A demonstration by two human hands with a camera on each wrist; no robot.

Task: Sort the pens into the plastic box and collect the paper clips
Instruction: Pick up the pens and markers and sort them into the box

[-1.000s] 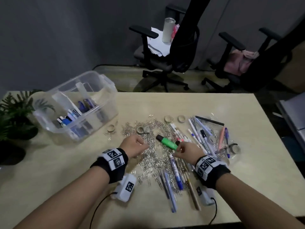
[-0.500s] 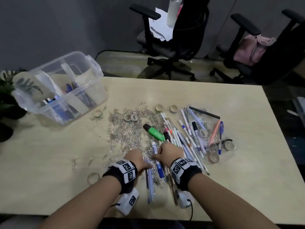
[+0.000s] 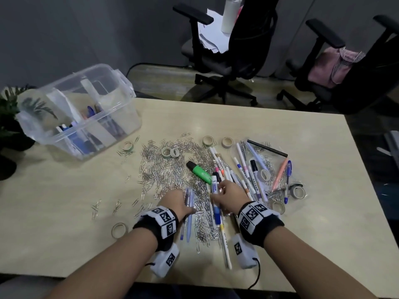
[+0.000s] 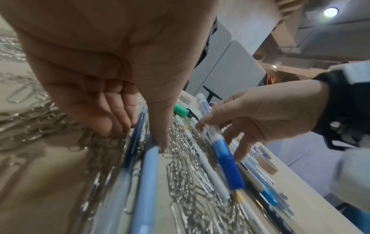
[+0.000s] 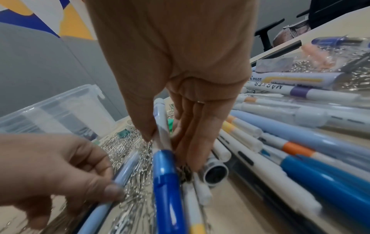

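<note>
A pale laminate table [image 3: 280,130] is observed, carrying a dense heap of thin silver wire paper clips [image 3: 170,169] at its centre. The left hand [image 3: 176,202] is lowered onto the near edge of that heap; a slim pale-blue pen [image 4: 145,182] is pinched between its thumb and curled fingers, with a darker slim pen lying just beside it. The right hand [image 3: 231,196] is closed by thumb and fingertips around a white-barrelled marker with a glossy blue cap [image 5: 165,174], tilted above the clips. To the right of it, a fan of cylindrical white and blue pens [image 3: 248,180] is spread on the table (several printed "MARKER"). A stubby green highlighter [image 3: 200,171] with a black cap lies among the clips. The clear plastic box [image 3: 121,83], rectangular with rounded corners, is set at the far left of the table and already holds several pens upright. Small rolls of tape [image 3: 170,152] are scattered around the heap.
</note>
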